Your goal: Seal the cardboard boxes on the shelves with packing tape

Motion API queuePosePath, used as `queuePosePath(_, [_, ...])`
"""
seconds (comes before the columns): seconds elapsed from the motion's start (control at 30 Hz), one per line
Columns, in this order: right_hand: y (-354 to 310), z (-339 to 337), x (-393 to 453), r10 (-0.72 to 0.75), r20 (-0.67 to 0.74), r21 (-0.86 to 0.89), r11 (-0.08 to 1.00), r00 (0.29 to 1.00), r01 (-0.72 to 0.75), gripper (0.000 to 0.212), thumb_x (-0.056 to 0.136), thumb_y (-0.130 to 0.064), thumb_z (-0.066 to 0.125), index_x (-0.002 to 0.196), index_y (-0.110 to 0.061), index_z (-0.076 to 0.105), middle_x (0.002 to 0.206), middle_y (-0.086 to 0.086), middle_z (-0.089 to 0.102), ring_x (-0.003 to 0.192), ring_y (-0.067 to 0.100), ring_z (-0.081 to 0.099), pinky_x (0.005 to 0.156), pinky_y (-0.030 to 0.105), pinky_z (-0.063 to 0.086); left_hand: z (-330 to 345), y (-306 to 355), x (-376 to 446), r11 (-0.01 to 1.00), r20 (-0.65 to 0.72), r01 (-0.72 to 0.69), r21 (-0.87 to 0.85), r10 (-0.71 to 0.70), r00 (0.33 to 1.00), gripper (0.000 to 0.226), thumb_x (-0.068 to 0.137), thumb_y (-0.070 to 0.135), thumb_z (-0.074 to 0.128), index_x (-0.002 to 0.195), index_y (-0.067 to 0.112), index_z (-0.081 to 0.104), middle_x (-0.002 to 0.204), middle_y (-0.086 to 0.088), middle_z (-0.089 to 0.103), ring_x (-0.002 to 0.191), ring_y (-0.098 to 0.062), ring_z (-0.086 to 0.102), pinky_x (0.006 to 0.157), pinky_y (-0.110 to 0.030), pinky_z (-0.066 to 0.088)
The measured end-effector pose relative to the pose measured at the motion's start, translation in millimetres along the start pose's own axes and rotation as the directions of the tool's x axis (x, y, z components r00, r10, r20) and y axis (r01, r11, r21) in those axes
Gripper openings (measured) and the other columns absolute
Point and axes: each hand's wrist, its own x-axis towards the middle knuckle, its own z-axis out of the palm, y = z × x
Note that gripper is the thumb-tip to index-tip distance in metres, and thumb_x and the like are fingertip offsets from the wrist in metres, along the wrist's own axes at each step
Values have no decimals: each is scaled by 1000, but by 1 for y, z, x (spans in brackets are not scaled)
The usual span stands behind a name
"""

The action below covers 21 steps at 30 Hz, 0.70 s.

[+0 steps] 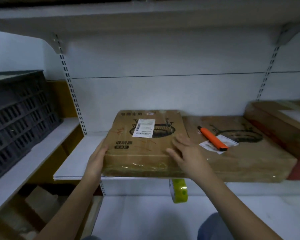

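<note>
The left hand (96, 159) gripped the cardboard box's (142, 135) left edge (taped front); the right hand (184, 153) lay flat, fingers straight, on top

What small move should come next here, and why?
Probably reach the right hand down for the tape roll hanging below the shelf edge. Both hands hold no tape: the left hand grips the front box at its left side, the right rests flat on top.
</note>
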Motion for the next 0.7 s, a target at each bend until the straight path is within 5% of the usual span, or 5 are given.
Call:
queuePosePath(0.1, [-3,5,10,-93,342,-43,992,935,114,86,84,-69,55,156,-36,20,164,-11,6,150,13,10,119,30,13,8,-6,-3,998,-4,-43,36,43,999,34,103,52,38,133,48,53,116,18,63,107,-9,59,88,-34,49])
queuePosePath(0.2, [1,24,23,-189,392,-321,889,900,326,99,83,-73,53,157,-35,0,164,-6,-12,151,13,-6,121,35,-1,13,-9,-4,995,-36,-45,89,48,998,35,104,50,35,136,45,51,117,13,62,108,-13,58,86,-35,47])
queuePosePath(0.33, [10,22,42,-131,424,-399,861,896,315,107,73,-89,41,155,-41,-8,164,-7,-12,152,17,-10,122,49,-7,1,-11,3,958,-21,-44,285,52,998,45,102,48,44,144,31,48,134,-1,58,118,-21,55,98,-40,46])
queuePosePath(0.53, [18,18,51,-55,458,-400,878,887,261,113,64,-98,35,154,-44,-6,164,-6,-11,151,17,-11,122,46,-6,2,17,13,476,256,-446,758,411,875,55,101,34,53,152,38,34,155,9,38,141,-15,37,108,-39,37])
queuePosePath(0.7, [14,10,55,-37,500,-345,908,865,238,109,68,-93,44,155,-45,-1,165,-8,-5,152,19,-6,120,45,-4,23,17,22,300,353,-421,856,256,900,43,102,50,41,144,43,46,158,17,32,145,-7,29,108,-40,38])
